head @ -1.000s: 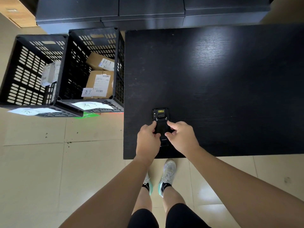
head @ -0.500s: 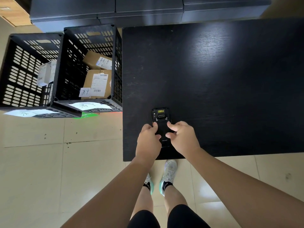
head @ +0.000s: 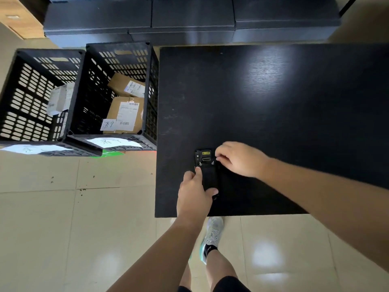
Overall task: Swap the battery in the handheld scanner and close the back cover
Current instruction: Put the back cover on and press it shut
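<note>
The black handheld scanner [head: 207, 169] lies back side up near the front left corner of the black table [head: 284, 123]. Its upper end shows a small yellow label and two screws. My left hand [head: 194, 194] holds the scanner's lower half, thumb along its left edge and fingers under its bottom end. My right hand [head: 237, 159] rests at the scanner's upper right corner, with its fingertips pinched at the edge beside the right screw. The back cover looks in place; no loose battery is in view.
Two black slotted crates stand on the floor left of the table: the nearer one [head: 117, 95] holds cardboard parcels, the farther one [head: 35, 98] a white packet. Dark cabinets [head: 189, 20] run behind the table. My legs and shoes stand at the table's front edge.
My right hand has moved from the scanner's middle up to its upper right corner. My left hand has slid down to grip the lower half. The camera has tilted down a little.
</note>
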The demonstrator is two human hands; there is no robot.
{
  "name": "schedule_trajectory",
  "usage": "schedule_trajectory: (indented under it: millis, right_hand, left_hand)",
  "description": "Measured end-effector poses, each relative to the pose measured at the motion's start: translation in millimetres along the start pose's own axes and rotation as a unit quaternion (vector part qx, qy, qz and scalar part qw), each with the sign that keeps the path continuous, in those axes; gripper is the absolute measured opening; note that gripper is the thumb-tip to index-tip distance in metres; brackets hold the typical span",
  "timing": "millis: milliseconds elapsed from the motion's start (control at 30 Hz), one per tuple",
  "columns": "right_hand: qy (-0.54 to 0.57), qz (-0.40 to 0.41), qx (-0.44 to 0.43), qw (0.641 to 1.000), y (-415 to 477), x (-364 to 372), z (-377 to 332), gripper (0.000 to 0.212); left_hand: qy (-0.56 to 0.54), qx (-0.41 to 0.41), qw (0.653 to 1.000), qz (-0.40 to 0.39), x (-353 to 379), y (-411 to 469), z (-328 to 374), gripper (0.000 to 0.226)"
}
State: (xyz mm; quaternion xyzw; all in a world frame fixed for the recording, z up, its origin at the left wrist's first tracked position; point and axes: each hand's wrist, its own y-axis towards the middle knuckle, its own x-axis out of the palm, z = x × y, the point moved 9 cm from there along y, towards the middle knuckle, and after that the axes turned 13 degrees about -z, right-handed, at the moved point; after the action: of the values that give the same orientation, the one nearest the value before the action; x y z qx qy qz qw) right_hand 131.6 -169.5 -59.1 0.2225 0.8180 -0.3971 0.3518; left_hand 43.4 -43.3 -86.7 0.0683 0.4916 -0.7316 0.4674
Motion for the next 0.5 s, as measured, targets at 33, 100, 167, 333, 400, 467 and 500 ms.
schedule_trajectory:
  millis: [33,100,167,333,400,467,500]
  right_hand:
    - [-0.041,-0.029,-0.021,0.999,7,-2,-3,0.017]
    - [-0.103,-0.083,-0.057,0.990,18,1,-8,0.019]
    - [-0.151,-0.125,-0.084,0.977,24,7,-11,0.022]
    - [-0.222,-0.163,-0.138,0.951,29,18,-15,0.028]
    - [-0.238,-0.169,-0.156,0.944,29,21,-16,0.029]
    - [-0.245,-0.168,-0.171,0.939,29,22,-19,0.029]
    - [-0.247,-0.169,-0.175,0.938,30,23,-20,0.029]
  left_hand:
    - [-0.003,-0.001,1.000,0.000,1,0,0,0.080]
    - [-0.010,0.000,1.000,0.002,1,0,-1,0.079]
    - [-0.016,0.000,1.000,0.000,2,1,-2,0.078]
    - [-0.020,-0.003,1.000,-0.005,4,3,-5,0.080]
    - [-0.021,-0.006,1.000,-0.005,5,4,-6,0.080]
    - [-0.022,-0.010,1.000,-0.005,5,4,-6,0.080]
    - [-0.022,-0.012,1.000,-0.005,5,4,-7,0.080]
